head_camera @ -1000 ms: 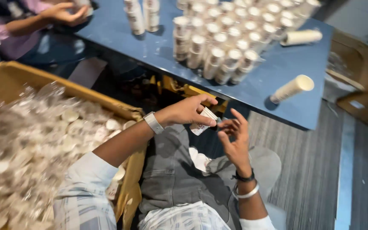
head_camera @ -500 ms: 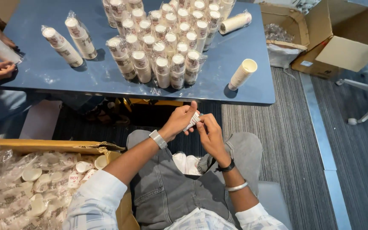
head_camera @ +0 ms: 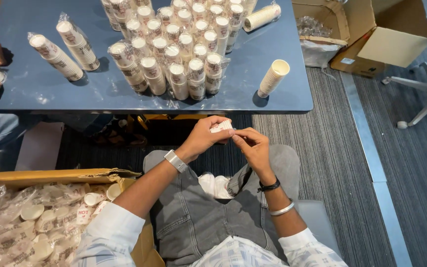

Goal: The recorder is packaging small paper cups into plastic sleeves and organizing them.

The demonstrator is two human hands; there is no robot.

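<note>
Packages around the blue table
Plastic-wrapped cup stacks [head_camera: 174, 59] on top; open brown cardboard box [head_camera: 371, 39], white label [head_camera: 348, 61], right; brown carton [head_camera: 50, 178] bottom left

head view, steeply down, near lap

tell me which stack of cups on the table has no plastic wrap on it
The bare stack of cups leaning near the table's right front edge, apart from the wrapped stacks. The others show crinkled clear film.

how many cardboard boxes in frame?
2. One open cardboard box on the floor right of the blue table; one box of wrapped cups at lower left beside the person's left arm. Others may sit outside the frame.
</note>
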